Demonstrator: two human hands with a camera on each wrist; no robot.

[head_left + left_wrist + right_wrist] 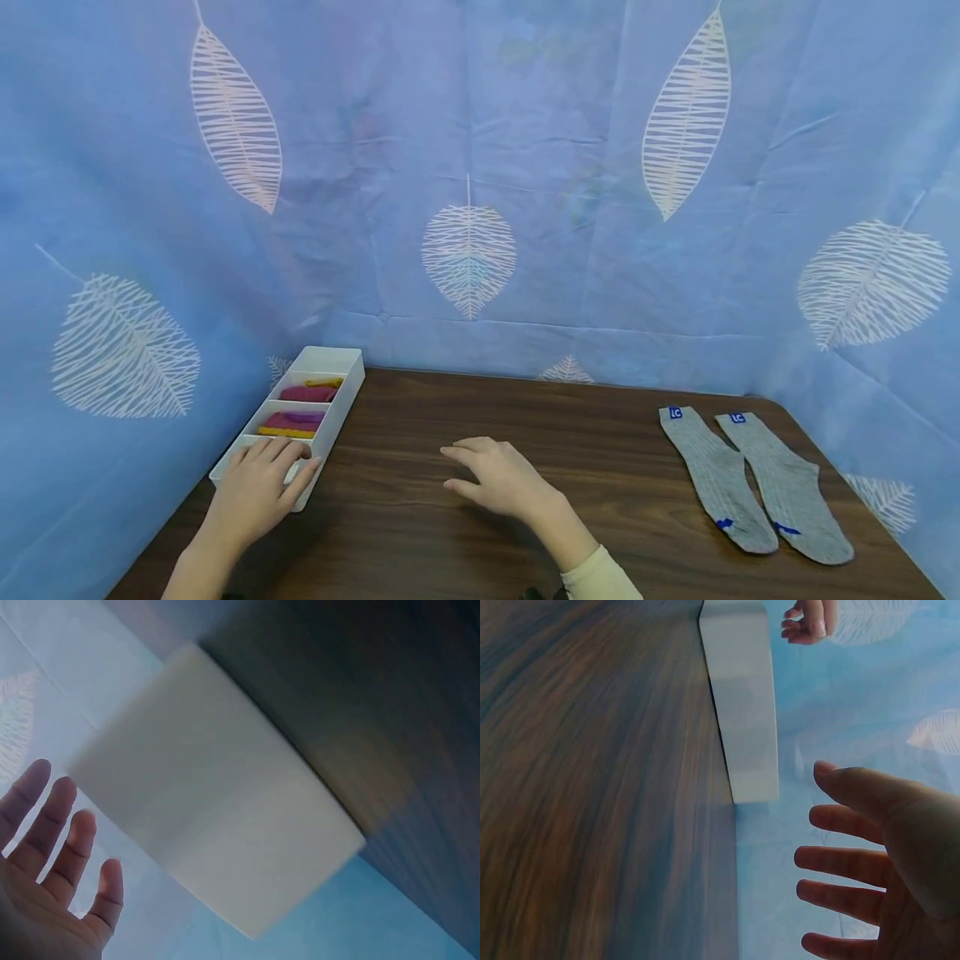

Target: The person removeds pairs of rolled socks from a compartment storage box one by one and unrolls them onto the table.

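Observation:
A long white box point(341, 425) with dividers stands at the table's left side. Folded cloth in magenta and mustard point(309, 392) fills one compartment; another holds a purple, magenta and yellow bundle point(292, 422). Over the box's near end hovers my left hand point(258, 492), fingers spread and loosely bent, holding nothing; it hides part of that end. In the left wrist view the box's outer wall point(217, 787) fills the middle, apart from the fingers point(71, 855). My right hand point(498, 479) is above the table's middle, its fingers point(840, 859) extended and empty, to the right of the box.
Two grey socks point(720, 483) with blue labels and blue marks lie flat, side by side, at the right of the dark wood table point(585, 433). A blue curtain point(570, 275) with white leaf prints hangs behind the table and along both sides.

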